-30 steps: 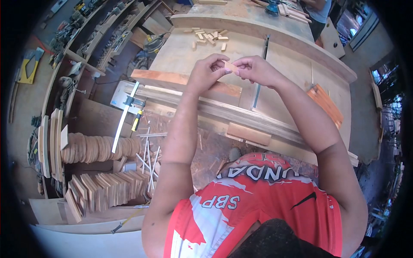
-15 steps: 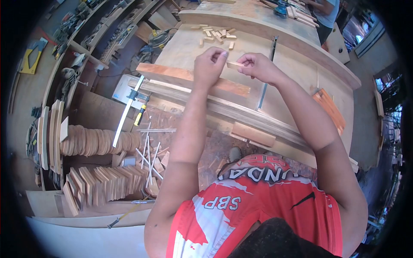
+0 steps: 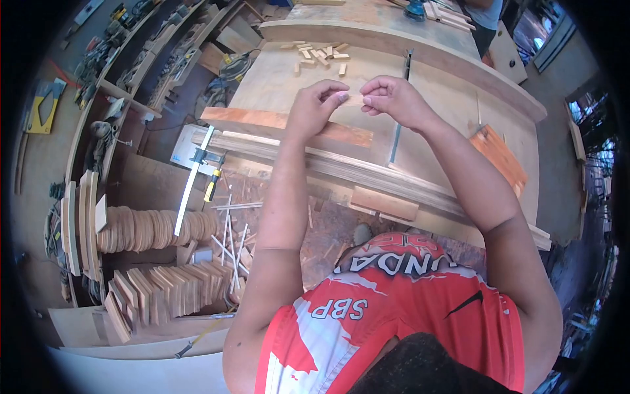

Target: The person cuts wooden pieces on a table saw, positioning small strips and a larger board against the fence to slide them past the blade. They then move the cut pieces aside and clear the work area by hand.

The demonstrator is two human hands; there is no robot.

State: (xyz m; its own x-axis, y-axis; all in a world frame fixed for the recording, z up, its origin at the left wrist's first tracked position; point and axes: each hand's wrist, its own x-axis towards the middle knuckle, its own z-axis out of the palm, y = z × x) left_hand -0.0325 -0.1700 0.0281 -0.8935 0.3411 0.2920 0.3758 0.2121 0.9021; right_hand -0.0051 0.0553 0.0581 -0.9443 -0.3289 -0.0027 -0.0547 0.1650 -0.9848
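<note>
My left hand (image 3: pixel 319 106) is over the workbench (image 3: pixel 275 72), its fingers curled towards the thumb. Facing it, my right hand (image 3: pixel 392 102) has thumb and fingertips pinched together. A narrow gap separates the two hands. Something pale shows faintly there, too hard to tell from the bench top to name. Just beyond the hands lies a loose group of small wooden blocks (image 3: pixel 320 56), with one block (image 3: pixel 342 69) nearest to them. A long reddish board (image 3: pixel 246 118) runs under my left wrist.
A bar clamp (image 3: pixel 195 177) hangs at the bench's left front edge. Another clamp bar (image 3: pixel 396 141) crosses the bench top. Orange boards (image 3: pixel 495 157) lie at right. Stacked wood pieces (image 3: pixel 164 292) stand at lower left. Another person (image 3: pixel 484 20) is at the far right.
The small block seen in my right fingertips is no longer clearly visible. My left fingers are slightly more extended towards the right hand. The view has shifted a little.
</note>
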